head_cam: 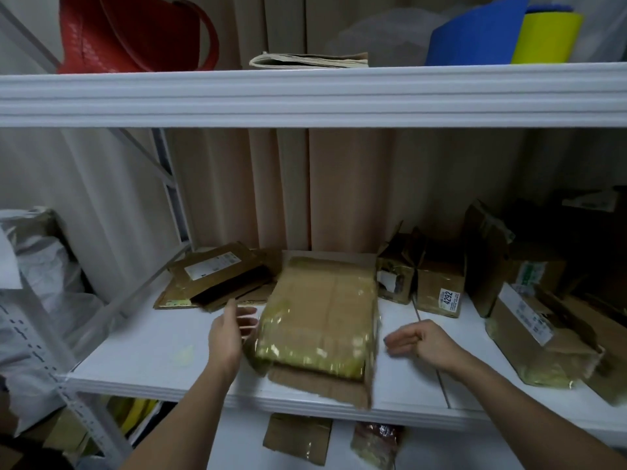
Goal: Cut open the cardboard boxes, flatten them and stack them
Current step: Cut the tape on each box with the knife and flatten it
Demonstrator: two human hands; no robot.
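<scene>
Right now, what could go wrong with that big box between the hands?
The box sticks out past the shelf edge, and neither the left hand nor the right hand grips it, so it might tip off. Its shiny tape could be slippery to grab. The upright boxes stand close on the right and might get knocked.

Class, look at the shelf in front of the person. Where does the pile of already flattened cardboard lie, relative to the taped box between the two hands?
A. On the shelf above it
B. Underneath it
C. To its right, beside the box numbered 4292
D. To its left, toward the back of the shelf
D: the flattened cardboard pile lies left of and behind the taped box, on the same white shelf.
</scene>
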